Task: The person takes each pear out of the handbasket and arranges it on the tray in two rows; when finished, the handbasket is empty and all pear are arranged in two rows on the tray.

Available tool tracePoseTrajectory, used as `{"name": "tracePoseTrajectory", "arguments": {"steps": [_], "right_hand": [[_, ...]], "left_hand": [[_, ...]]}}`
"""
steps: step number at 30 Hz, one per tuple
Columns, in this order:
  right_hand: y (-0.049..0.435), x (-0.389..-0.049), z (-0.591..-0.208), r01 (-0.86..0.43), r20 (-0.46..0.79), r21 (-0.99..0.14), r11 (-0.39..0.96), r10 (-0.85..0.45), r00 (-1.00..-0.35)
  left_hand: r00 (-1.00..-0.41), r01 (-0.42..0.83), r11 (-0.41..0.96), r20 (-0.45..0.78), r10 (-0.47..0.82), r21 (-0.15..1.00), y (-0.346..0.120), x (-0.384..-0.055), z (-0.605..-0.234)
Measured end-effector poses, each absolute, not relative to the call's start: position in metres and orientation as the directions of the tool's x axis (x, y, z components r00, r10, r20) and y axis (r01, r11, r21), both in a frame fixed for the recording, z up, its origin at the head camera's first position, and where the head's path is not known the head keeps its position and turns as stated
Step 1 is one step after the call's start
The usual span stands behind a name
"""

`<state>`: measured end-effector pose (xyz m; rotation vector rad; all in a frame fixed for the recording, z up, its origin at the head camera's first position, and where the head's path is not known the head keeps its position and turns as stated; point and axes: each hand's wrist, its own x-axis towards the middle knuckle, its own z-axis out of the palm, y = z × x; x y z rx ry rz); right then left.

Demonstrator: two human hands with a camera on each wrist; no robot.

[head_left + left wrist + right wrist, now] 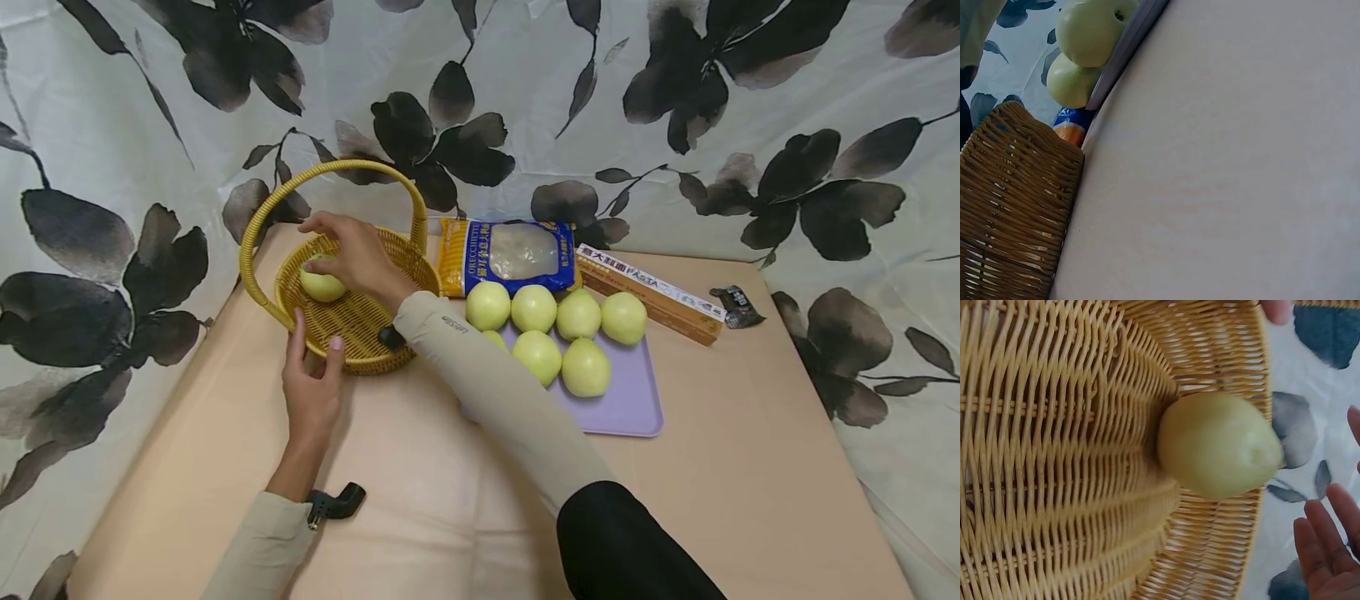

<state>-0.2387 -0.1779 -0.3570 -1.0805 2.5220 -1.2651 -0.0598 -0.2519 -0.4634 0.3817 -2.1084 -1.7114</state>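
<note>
A yellow wicker basket (352, 323) with a tall arched handle stands at the left of the table. One round, pale green apple (1216, 447) lies inside against its far-left wall. Over that apple is my right hand (356, 258), its fingers spread; in the right wrist view its fingers stand apart from the fruit. My left hand (311, 396) is at the basket's near-left side, forefinger straight up by the handle's foot and thumb raised near the rim. Several more apples (587, 367) sit on a purple tray (633, 412) to the right, partly covered by the right sleeve.
Behind the tray lies a blue and yellow pasta bag (457, 258). A long brown pasta box (652, 300) slants to its right, with a small black packet (738, 307) beyond. Floral cloth (555, 100) hangs along the table's back and sides.
</note>
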Motion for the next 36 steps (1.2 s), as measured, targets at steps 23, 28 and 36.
{"name": "tracePoseTrajectory", "arguments": {"steps": [23,28,36], "right_hand": [[-0.198,-0.255,-0.396,-0.619,0.038,-0.554,0.556,-0.727,-0.686],[-0.191,-0.249,-0.387,-0.621,0.044,-0.569,0.539,-0.734,-0.678],[-0.169,-0.239,-0.354,-0.609,0.078,-0.603,0.516,-0.722,-0.688]], "left_hand": [[-0.882,0.036,0.212,0.131,-0.453,0.977,-0.251,-0.059,-0.462],[-0.885,0.044,0.217,0.139,-0.445,0.975,-0.25,-0.06,-0.461],[-0.884,0.023,0.217,0.121,-0.451,0.976,-0.252,-0.06,-0.462]]}}
